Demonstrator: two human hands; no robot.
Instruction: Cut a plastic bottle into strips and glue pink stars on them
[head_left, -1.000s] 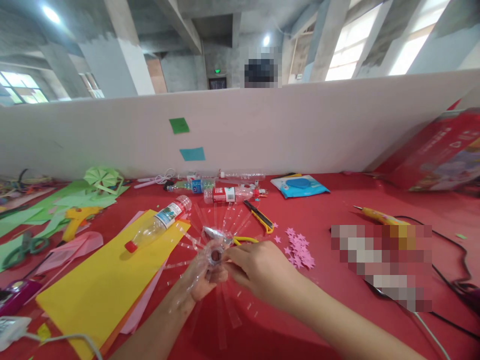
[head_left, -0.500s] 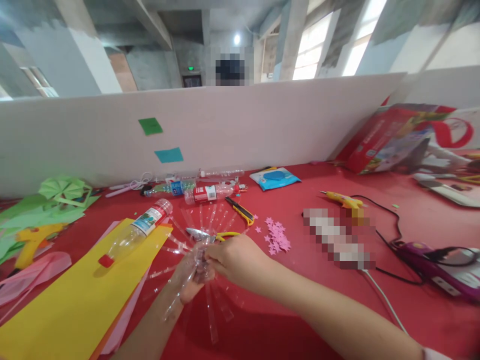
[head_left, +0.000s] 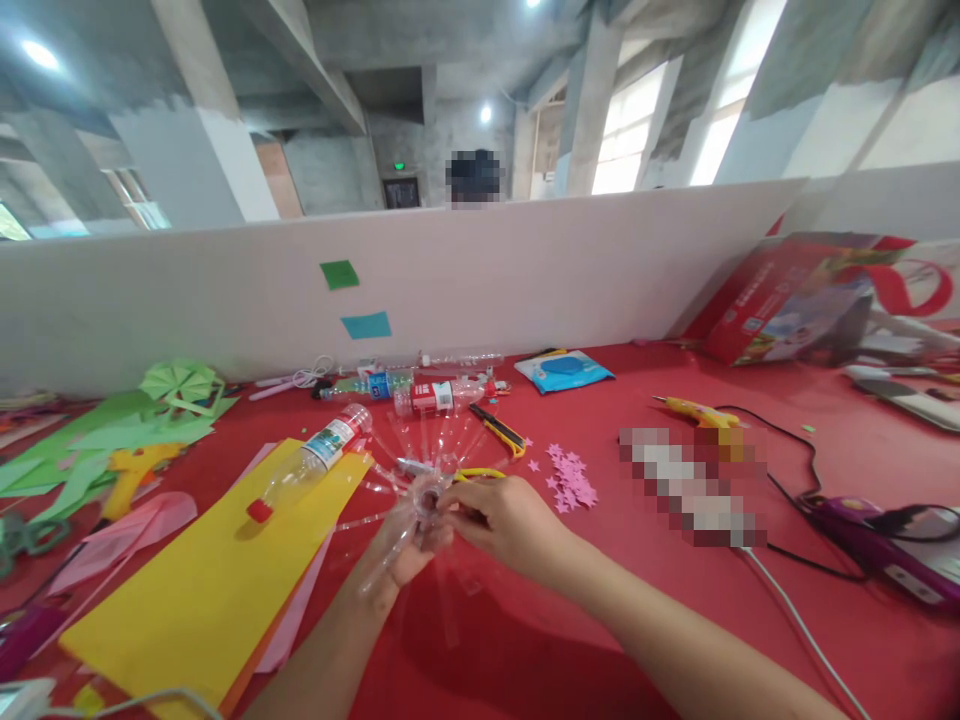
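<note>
A clear plastic bottle piece (head_left: 426, 497), its wall cut into many strips that fan outward, is gripped in my left hand (head_left: 409, 550) from below and behind. The bottle neck faces up toward me. My right hand (head_left: 499, 510) pinches at the neck's right side, thumb and finger together on the plastic. Just behind the hands lie scissors with yellow handles (head_left: 480, 474), partly covered by the strips. A yellow and black utility knife (head_left: 499, 430) rests farther back. Small pink paper stars (head_left: 571, 478) form a pile to the right of my right hand.
A bottle with a red cap (head_left: 307, 462) lies on yellow paper (head_left: 217, 590) at left. More bottles (head_left: 435, 396) and a blue wipes pack (head_left: 566, 371) sit near the white partition (head_left: 525, 270). At right are a glue gun (head_left: 697, 412), cables and a purple power strip (head_left: 885, 560).
The view has tilted up and shifted left. The bottle piece has turned so its neck opening shows more, and my right hand's fingers have shifted on it.
</note>
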